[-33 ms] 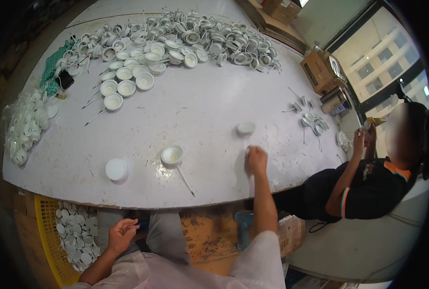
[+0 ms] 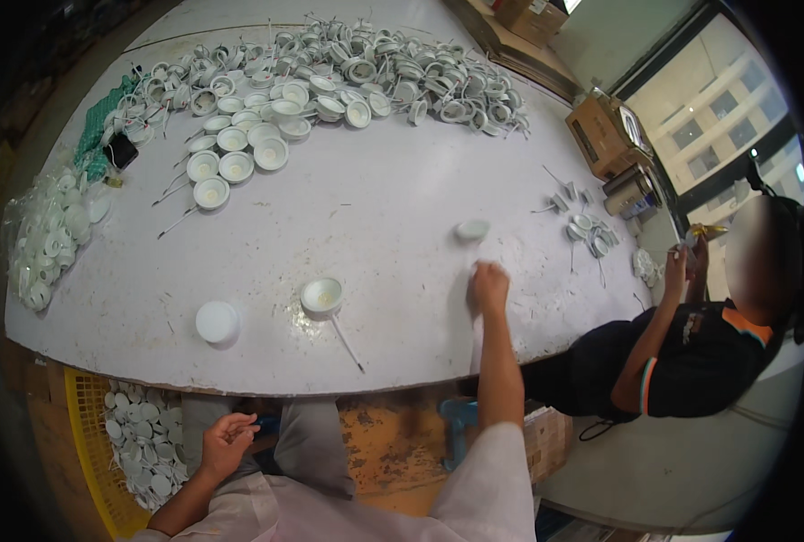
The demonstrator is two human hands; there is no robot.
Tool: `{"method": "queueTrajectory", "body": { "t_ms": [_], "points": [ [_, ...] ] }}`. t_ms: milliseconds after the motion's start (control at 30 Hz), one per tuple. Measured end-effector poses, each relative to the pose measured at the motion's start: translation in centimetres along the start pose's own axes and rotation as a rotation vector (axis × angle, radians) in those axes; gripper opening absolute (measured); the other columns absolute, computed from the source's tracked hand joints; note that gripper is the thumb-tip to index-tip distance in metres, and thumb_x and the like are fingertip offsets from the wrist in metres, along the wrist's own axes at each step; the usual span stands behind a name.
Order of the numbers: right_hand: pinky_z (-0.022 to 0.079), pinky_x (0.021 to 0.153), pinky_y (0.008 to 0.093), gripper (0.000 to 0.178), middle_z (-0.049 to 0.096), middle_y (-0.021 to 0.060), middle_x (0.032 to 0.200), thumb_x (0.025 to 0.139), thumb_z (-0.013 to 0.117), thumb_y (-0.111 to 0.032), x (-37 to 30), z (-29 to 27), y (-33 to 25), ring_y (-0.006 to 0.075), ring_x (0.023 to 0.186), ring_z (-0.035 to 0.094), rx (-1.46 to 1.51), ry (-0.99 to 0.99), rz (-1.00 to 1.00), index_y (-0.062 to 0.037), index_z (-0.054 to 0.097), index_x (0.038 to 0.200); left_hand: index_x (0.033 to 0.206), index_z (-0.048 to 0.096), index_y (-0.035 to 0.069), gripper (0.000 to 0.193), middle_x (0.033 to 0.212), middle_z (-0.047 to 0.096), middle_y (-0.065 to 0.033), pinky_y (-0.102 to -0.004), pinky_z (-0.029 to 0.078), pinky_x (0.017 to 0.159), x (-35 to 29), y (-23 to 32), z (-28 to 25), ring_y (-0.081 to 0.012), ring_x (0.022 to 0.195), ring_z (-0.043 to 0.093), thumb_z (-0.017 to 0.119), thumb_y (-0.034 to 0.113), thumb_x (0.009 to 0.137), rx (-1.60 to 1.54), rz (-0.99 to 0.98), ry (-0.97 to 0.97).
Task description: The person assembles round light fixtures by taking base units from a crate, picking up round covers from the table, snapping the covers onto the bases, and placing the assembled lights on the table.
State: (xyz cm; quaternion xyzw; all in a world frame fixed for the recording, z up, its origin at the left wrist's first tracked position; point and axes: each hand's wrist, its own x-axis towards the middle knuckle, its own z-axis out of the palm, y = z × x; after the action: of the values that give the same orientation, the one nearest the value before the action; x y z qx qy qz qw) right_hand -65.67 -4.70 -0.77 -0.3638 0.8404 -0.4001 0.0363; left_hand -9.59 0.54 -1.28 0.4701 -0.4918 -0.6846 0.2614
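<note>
My right hand is closed over the right part of the table. Just beyond it, a small white cup-shaped downlight, blurred, seems held by its cable, which the fist mostly hides. My left hand rests above my lap, below the table edge, fingers loosely bent and apart with nothing seen in them. Another white downlight lies face up in front of me, its cable pointing toward me. To its left sits a round white cap or disc.
A big heap of downlights covers the far table. Bagged white parts lie at left, a yellow basket of white discs below. A person in a black shirt works at right, near a small downlight group and a cardboard box.
My right hand has moved slightly right and away from me, and the downlight has shifted the same way. My left hand stays in place.
</note>
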Motion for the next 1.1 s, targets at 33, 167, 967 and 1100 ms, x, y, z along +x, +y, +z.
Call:
{"method": "queueTrajectory", "body": {
  "t_ms": [33, 167, 967, 1100],
  "points": [
    [0.043, 0.055, 0.0344, 0.035, 0.054, 0.0122, 0.056, 0.083, 0.049, -0.024, 5.1, 0.6, 4.6, 0.0183, 0.055, 0.051, -0.124, 0.146, -0.191, 0.0017, 0.054, 0.060, 0.112, 0.053, -0.001, 0.027, 0.111, 0.061, -0.0134, -0.0262, 0.050, 0.077, 0.5, 0.1, 0.5, -0.0188, 0.097, 0.062, 0.055, -0.003, 0.085, -0.002, -0.003, -0.010],
    [0.045, 0.085, 0.0336, 0.049, 0.061, 0.0161, 0.100, 0.082, 0.060, -0.019, 16.9, -0.1, 6.2, 0.0231, 0.092, 0.058, 0.678, 0.376, 0.486, 0.0045, 0.047, 0.123, 0.110, 0.054, -0.002, 0.025, 0.110, 0.061, -0.0137, -0.0272, 0.050, 0.079, 0.6, 0.0, 0.4, -0.0180, 0.096, 0.062, 0.055, -0.002, 0.085, 0.040, -0.037, -0.005],
    [0.046, 0.074, 0.0399, 0.026, 0.057, 0.0116, 0.086, 0.077, 0.064, -0.026, -20.3, 8.6, -16.5, 0.0288, 0.081, 0.057, -0.219, -0.241, -0.313, -0.0028, 0.063, 0.090, 0.110, 0.055, -0.001, 0.025, 0.110, 0.062, -0.0130, -0.0272, 0.048, 0.085, -5.8, -0.1, -1.9, -0.0163, 0.099, 0.061, 0.055, -0.001, 0.085, 0.208, 0.150, -0.118],
    [0.045, 0.062, 0.0300, 0.019, 0.060, 0.0083, 0.075, 0.082, 0.062, -0.019, -23.6, 9.3, -16.3, 0.0163, 0.065, 0.055, 0.106, -0.231, -0.266, 0.0000, 0.060, 0.084, 0.121, 0.048, -0.001, 0.042, 0.113, 0.059, -0.0135, -0.0298, 0.049, 0.087, -4.5, 0.9, -1.2, -0.0174, 0.104, 0.058, 0.063, 0.007, 0.083, -0.145, 0.200, -0.112]
  ]
}}
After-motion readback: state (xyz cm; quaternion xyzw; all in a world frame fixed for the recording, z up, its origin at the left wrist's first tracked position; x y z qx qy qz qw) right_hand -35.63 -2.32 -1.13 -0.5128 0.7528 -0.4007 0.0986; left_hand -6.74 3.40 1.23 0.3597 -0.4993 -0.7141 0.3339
